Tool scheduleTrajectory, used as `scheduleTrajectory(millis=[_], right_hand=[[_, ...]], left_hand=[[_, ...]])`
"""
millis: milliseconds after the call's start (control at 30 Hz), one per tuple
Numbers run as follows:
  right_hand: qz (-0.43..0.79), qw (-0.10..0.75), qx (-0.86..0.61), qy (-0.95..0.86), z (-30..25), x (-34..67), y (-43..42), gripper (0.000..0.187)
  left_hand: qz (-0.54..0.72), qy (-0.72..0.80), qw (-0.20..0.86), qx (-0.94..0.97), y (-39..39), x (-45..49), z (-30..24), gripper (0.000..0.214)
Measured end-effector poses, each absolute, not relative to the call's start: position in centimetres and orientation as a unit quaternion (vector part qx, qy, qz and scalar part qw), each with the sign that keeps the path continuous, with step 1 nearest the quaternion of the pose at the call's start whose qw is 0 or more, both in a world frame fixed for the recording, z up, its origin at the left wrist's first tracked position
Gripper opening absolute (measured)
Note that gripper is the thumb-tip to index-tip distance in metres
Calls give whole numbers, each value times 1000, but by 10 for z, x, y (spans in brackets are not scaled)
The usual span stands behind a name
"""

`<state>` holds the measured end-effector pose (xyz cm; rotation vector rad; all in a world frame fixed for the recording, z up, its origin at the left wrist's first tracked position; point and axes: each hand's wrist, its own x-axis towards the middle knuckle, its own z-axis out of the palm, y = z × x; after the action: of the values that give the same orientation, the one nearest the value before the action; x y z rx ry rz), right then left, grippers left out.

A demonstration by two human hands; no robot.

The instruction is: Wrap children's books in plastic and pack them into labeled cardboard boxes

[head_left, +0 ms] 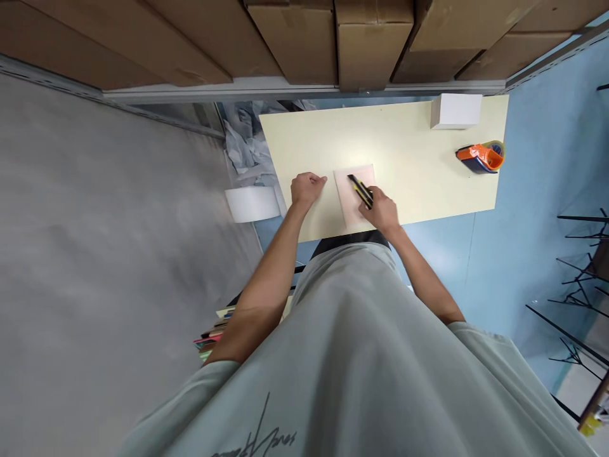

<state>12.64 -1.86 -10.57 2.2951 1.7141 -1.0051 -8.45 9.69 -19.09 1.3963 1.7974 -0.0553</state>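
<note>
My right hand (382, 212) is wrapped round a black and yellow utility knife (361, 190). The knife points up and to the left, over a pale pink rectangular piece (349, 212) that lies near the front edge of the cream table (404, 165). Whether the blade is out or touches the piece, I cannot tell. Left of the pink piece, apart from it, my left hand (307, 189) is at the table with its fingers curled and pinched together. Anything inside those fingers is hidden from view.
A white box (455, 111) stands at the table's back right, with an orange and blue tape dispenser (481, 157) in front of it. Cardboard boxes (375, 54) fill a shelf beyond the table. Left of the table are a white roll (253, 204) and crumpled sheeting (247, 149).
</note>
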Motion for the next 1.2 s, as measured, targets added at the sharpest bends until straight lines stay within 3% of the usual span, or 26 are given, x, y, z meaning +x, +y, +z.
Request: scheduleTrajectory(millis=[267, 700, 967, 1200], right_hand=[[-333, 111, 743, 570, -105, 64, 28, 51], [-306, 166, 737, 580, -98, 42, 28, 42], [-296, 212, 728, 581, -92, 33, 17, 42], [-301, 199, 729, 582, -91, 35, 18, 44]], left_hand=[[-49, 715, 398, 573, 99, -83, -202, 35], [-99, 702, 405, 577, 120, -82, -213, 70], [-117, 697, 400, 584, 121, -83, -212, 68], [-65, 699, 416, 577, 116, -87, -213, 59]])
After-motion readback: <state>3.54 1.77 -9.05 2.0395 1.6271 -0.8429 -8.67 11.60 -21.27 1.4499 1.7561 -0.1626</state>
